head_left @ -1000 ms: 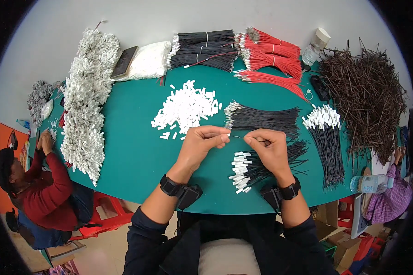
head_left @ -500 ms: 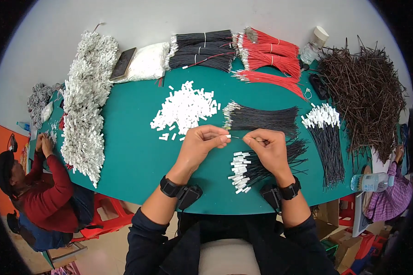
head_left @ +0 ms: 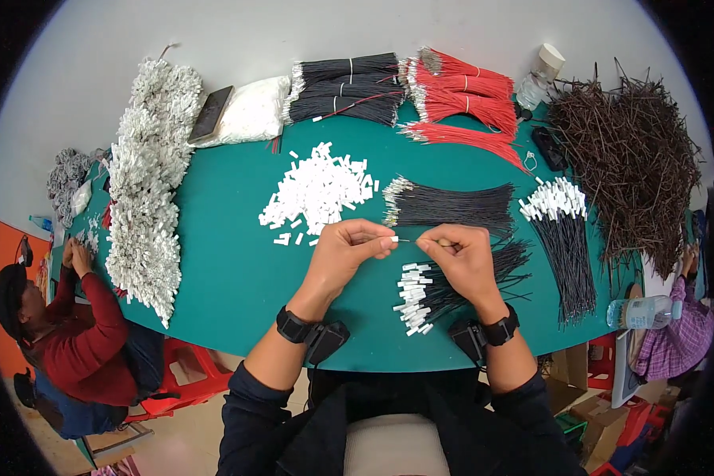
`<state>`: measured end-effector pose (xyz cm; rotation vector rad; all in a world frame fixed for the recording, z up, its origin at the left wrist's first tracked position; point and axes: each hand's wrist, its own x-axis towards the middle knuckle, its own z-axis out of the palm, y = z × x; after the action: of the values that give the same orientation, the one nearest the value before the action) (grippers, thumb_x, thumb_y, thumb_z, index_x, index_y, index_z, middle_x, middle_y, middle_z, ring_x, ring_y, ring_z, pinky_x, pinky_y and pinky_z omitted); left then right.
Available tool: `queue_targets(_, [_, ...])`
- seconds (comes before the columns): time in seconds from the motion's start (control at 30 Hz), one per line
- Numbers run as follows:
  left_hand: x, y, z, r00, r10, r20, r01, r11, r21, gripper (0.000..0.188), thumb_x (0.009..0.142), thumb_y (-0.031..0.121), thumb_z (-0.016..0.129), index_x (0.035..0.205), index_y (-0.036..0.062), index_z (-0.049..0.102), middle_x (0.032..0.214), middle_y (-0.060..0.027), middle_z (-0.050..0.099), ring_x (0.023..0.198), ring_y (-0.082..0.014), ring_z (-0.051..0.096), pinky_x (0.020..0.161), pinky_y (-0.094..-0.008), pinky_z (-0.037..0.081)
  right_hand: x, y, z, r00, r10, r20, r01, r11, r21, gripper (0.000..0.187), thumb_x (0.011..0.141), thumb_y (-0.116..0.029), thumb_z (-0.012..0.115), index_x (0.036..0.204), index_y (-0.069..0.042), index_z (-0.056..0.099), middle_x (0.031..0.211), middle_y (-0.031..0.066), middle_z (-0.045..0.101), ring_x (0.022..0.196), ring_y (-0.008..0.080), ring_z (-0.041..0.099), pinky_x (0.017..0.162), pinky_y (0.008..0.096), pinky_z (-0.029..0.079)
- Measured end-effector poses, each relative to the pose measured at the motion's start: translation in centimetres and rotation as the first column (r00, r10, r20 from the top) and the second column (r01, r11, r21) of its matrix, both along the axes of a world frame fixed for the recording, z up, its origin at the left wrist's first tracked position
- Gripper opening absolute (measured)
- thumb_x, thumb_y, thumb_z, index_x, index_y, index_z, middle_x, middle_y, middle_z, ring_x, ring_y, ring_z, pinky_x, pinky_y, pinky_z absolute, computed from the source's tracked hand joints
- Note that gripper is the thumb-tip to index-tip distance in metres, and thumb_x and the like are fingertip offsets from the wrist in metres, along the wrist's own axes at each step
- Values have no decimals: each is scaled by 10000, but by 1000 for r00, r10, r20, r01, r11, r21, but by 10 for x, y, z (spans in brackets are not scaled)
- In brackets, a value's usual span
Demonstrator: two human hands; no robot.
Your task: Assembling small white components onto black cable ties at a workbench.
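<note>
A small white connector point(head_left: 393, 239) is pinched between the thumb and fingertips of the left hand point(head_left: 347, 252), just above the green table point(head_left: 222, 270) near its middle. The right hand point(head_left: 462, 255) is held just at 3 o'clock of it, its fingers closed on a thin black wire point(head_left: 440, 238) whose bare tip is pointed at the connector; whether tip and connector touch cannot be told. Both hands are raised over the near part of the table, with the wrists banded by black straps. At 12 o'clock of the left hand, a loose heap of white connectors point(head_left: 319, 190) is spread on the table. At 12 o'clock of the right hand, a bundle of black wires point(head_left: 452, 208) is laid crosswise. At 6 o'clock of the hands, finished black wires with white ends point(head_left: 420, 295) are piled near the table's near edge. At 3 o'clock, a second batch with white caps point(head_left: 563, 238) is fanned out, and beyond it a large heap of brown wires point(head_left: 631, 170) is seen. At the far edge, tied black bundles point(head_left: 347, 89) and red bundles point(head_left: 462, 103) are lined up. Along the 9 o'clock side, a long white pile point(head_left: 147, 202) is stretched, and a person in red point(head_left: 75, 341) is seated at that end.
</note>
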<state>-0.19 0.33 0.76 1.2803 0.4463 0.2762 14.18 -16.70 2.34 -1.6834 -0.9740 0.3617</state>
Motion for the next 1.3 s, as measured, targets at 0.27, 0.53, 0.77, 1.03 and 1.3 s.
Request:
queue_targets(0.27, [0,0,0,1000,4,10,-4,1000,-10,155,922,38,739,1060,-31,729,962,-124,763,873,-150,721,785,-261,563,0,-1,1,1000,-8,-4,8,1000,-19,59,828,-29,782,851,13,748,556,-20,423,533,43,346,489,275,268])
queue_targets(0.53, [0,-2,-1,1000,-23,13,23,1000,16,139,920,40,742,1040,-27,734,955,-131,766,881,-163,733,779,-268,567,-2,0,1,1000,-7,-14,6,999,-42,65,822,-23,791,857,19,755,586,-45,471,558,31,353,498,256,262])
queue_targets(0.77, [1,-4,-3,1000,-18,-6,18,1000,12,117,915,39,746,1010,-29,743,945,-136,768,865,-163,731,766,-270,569,-4,1,1,999,-4,36,4,1000,-9,56,833,-31,771,871,8,754,568,16,504,521,57,368,481,280,278])
queue_targets(1.03, [3,-5,-8,1000,-17,-1,17,1000,0,129,905,37,757,1013,-32,747,945,-138,767,843,-162,727,752,-274,575,-3,2,-5,998,15,67,-15,1000,-3,71,832,-26,768,884,19,749,614,55,585,515,73,401,479,284,306])
queue_targets(1.3, [3,-8,-11,999,-38,26,40,998,-55,132,908,36,754,1016,-38,746,946,-135,765,852,-165,729,756,-275,581,-8,4,-5,999,20,48,-22,999,41,80,829,-28,772,887,21,747,640,81,619,508,78,411,477,288,319])
